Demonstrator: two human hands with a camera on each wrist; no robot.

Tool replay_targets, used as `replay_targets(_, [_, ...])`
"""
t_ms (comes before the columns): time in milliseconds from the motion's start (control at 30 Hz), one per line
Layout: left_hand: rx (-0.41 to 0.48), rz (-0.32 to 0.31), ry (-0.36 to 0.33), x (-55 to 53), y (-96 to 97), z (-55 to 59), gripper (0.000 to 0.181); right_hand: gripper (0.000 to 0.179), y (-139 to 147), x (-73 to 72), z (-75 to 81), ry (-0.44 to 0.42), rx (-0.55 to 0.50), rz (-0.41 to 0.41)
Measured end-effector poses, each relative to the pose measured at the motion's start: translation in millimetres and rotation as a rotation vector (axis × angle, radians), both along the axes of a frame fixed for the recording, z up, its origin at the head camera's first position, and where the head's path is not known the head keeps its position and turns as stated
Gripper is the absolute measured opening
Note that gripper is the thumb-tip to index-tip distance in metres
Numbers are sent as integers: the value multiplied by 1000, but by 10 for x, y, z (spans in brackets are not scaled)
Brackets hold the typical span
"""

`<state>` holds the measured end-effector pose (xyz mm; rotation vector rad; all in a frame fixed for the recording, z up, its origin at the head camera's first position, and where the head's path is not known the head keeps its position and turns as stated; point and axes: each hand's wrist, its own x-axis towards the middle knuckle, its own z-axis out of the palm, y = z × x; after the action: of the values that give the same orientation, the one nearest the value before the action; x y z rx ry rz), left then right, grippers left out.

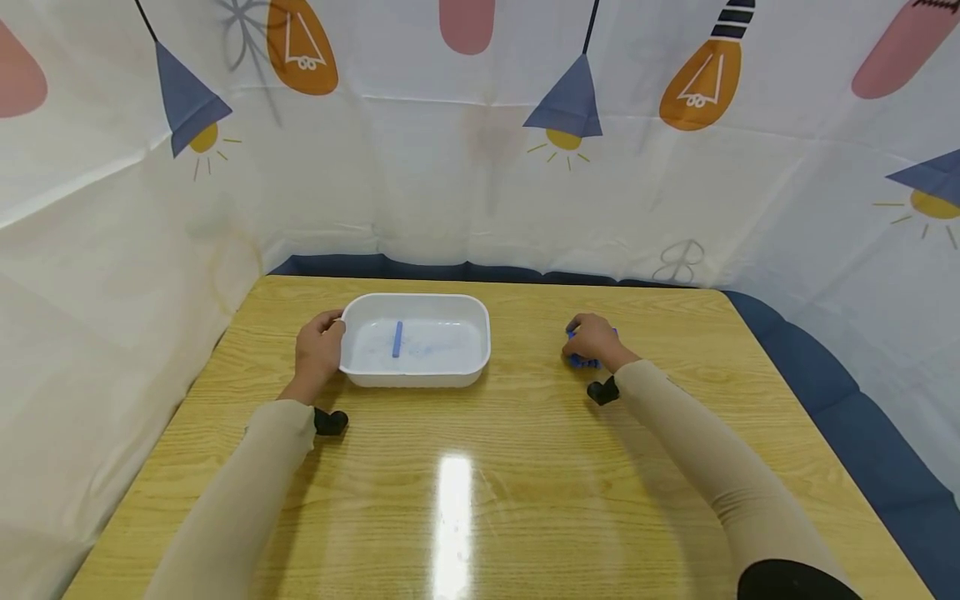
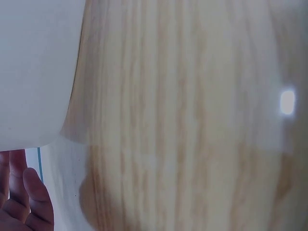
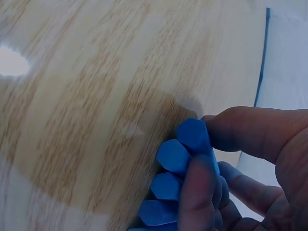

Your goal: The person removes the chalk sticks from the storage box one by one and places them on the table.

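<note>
My left hand (image 1: 318, 350) grips the left end of a white plastic tray (image 1: 412, 379), thumb at the rim. One blue stick (image 1: 397, 339) lies in the tray among faint blue smudges. To the right of the tray, my right hand (image 1: 592, 337) is over a row of blue six-sided sticks (image 3: 166, 186) lying side by side. In the right wrist view, thumb and fingers pinch the end stick (image 3: 192, 134), which touches its neighbour. The hand hides part of the row. In the left wrist view, the tray's outer wall (image 2: 33, 72) is above the fingers.
Both hands work over a wood-grain table (image 1: 525, 483) with a bright light reflection near its front. A white cloth (image 1: 465, 183) printed with lamps and bulbs hangs behind and at the sides. Dark blue padding (image 1: 840, 400) runs along the back and right edges.
</note>
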<state>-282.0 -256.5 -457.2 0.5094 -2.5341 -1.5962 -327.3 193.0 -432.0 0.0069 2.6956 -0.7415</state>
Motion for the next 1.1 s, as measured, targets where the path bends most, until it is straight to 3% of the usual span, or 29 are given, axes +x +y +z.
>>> replay_targets(500, [-2, -1, -4, 14, 19, 14, 48, 50, -7, 16, 2, -5, 37, 31])
replay_targets(700, [-5, -2, -17, 12, 16, 11, 49, 51, 5, 27, -12, 37, 14, 21])
replay_targets(867, [-5, -3, -7, 10, 27, 17, 49, 47, 1, 37, 3, 92, -41, -4])
replay_targets(1100, [-8, -3, 9, 8, 24, 0, 48, 48, -28, 30, 77, 119, -196, -32])
